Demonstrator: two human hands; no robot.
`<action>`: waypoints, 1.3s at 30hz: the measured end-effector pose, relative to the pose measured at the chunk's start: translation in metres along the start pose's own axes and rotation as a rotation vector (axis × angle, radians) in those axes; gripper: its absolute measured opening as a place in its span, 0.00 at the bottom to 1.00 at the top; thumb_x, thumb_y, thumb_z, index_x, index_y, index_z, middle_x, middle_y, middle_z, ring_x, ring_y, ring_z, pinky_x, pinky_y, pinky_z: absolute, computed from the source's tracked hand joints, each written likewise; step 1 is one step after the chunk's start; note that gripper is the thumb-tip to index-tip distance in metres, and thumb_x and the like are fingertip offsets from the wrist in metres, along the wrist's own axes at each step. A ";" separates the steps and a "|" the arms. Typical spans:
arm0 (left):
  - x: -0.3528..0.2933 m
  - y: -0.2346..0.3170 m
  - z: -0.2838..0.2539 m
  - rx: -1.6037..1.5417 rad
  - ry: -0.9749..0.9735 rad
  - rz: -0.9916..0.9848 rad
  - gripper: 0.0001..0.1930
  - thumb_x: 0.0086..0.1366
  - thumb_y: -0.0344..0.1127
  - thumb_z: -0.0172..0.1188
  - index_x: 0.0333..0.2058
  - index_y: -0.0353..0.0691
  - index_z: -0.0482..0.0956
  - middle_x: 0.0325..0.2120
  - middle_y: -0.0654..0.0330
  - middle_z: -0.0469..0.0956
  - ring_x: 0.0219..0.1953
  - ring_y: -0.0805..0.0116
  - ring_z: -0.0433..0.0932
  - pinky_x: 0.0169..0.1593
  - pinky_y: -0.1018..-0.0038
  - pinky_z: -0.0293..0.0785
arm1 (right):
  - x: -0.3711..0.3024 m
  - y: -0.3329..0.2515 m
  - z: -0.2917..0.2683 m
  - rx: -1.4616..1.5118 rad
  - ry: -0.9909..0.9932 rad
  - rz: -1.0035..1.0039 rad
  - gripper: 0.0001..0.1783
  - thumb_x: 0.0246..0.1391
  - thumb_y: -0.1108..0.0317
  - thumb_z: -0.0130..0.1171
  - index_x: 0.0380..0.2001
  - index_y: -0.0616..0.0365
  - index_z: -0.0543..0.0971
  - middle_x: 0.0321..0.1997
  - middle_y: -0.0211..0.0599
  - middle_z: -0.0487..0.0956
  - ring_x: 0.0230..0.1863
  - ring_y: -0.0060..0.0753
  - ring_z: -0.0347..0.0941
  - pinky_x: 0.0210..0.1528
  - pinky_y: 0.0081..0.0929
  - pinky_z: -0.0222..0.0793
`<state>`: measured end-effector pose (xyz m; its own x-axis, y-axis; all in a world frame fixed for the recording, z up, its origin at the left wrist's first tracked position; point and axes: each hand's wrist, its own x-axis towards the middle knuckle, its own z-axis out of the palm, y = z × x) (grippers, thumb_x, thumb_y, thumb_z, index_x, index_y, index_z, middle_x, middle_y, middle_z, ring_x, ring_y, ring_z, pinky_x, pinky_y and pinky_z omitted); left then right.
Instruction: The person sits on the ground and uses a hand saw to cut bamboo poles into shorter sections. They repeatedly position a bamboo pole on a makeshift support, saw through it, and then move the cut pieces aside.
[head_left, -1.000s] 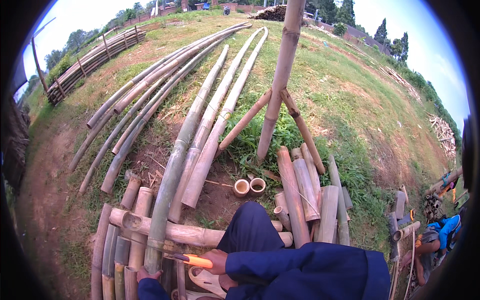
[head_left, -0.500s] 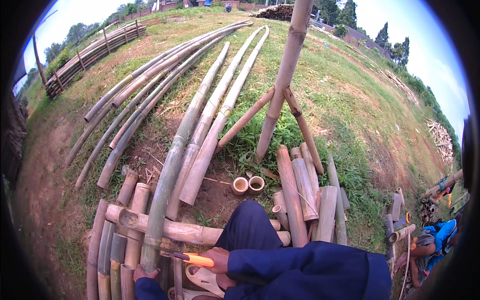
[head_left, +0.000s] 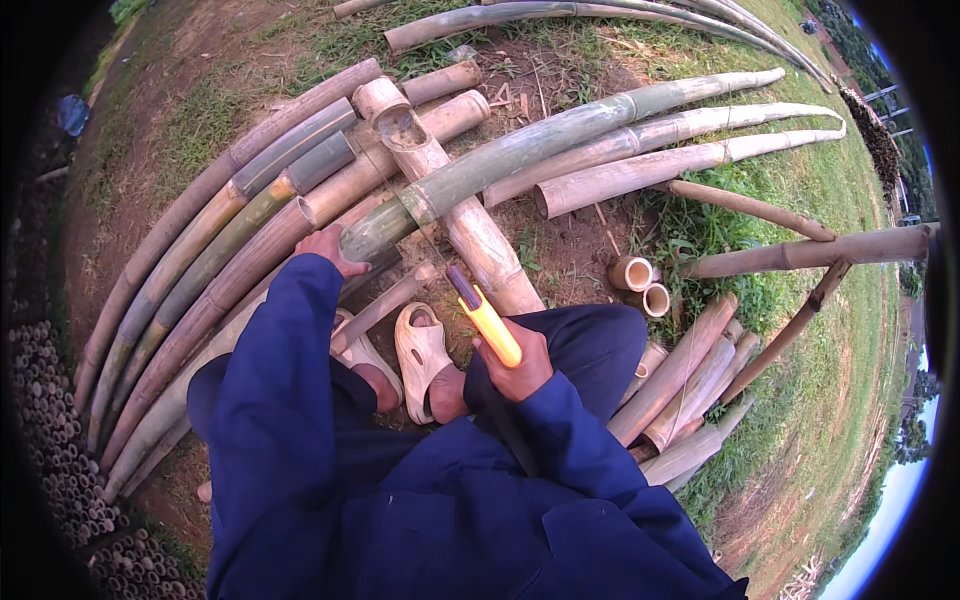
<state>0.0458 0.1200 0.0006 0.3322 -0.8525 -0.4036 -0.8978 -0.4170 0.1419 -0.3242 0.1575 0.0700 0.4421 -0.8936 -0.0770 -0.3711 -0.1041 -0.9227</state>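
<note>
My right hand (head_left: 517, 362) is closed round the orange-yellow handle of a handsaw (head_left: 487, 325). The saw's thin blade points up and left toward a greenish bamboo pole (head_left: 520, 155), near its close end; whether it touches the pole is hard to make out. At that close end, my left hand (head_left: 332, 250) grips the pole, thumb toward me, part of its fingers hidden. Beneath the pole, a thick pale bamboo log (head_left: 470, 220) with a scooped notch lies crosswise as a support. A short bamboo stick (head_left: 385, 308) slants beside my sandalled feet.
Several cut bamboo lengths (head_left: 215, 225) lie at the left, and a shorter bundle (head_left: 690, 380) leans at the right. Two small bamboo cups (head_left: 632, 273) stand on the soil. Past them is a propped bamboo post (head_left: 800, 253). Stacked bamboo ends (head_left: 55, 430) fill the lower left.
The head view has turned and tilted down, so the poles now run toward the right and both forearms show. Left hand stays at the pole's end; right hand still holds the saw.
</note>
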 end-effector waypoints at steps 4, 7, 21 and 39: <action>-0.005 -0.010 0.007 -0.040 -0.025 -0.029 0.50 0.41 0.66 0.76 0.61 0.41 0.75 0.46 0.42 0.84 0.52 0.43 0.82 0.61 0.54 0.74 | -0.073 -0.037 -0.050 -0.047 -0.090 0.079 0.13 0.56 0.76 0.66 0.46 0.64 0.83 0.36 0.52 0.86 0.39 0.53 0.86 0.40 0.33 0.79; -0.004 -0.008 0.021 -0.054 0.039 0.018 0.50 0.41 0.65 0.77 0.59 0.39 0.76 0.46 0.42 0.84 0.52 0.42 0.82 0.60 0.54 0.75 | -0.086 -0.034 -0.049 -0.072 -0.086 0.142 0.16 0.56 0.78 0.66 0.49 0.64 0.83 0.39 0.52 0.86 0.41 0.49 0.87 0.44 0.31 0.80; 0.000 -0.003 0.007 -0.073 -0.027 0.017 0.49 0.41 0.65 0.76 0.57 0.36 0.77 0.46 0.42 0.84 0.51 0.45 0.82 0.60 0.54 0.75 | -0.068 -0.030 -0.042 -0.059 -0.057 0.122 0.14 0.58 0.76 0.65 0.47 0.64 0.83 0.36 0.51 0.86 0.40 0.45 0.87 0.42 0.30 0.78; 0.006 -0.007 0.006 -0.085 -0.045 0.051 0.51 0.40 0.63 0.76 0.60 0.35 0.77 0.48 0.41 0.83 0.53 0.42 0.82 0.61 0.56 0.75 | 0.011 0.002 0.002 -0.036 -0.093 0.106 0.11 0.60 0.74 0.68 0.44 0.69 0.82 0.30 0.38 0.83 0.31 0.22 0.76 0.38 0.24 0.73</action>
<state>0.0520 0.1197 -0.0079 0.2713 -0.8593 -0.4336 -0.8848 -0.4000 0.2389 -0.3187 0.1480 0.0664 0.4721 -0.8564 -0.2092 -0.4476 -0.0284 -0.8938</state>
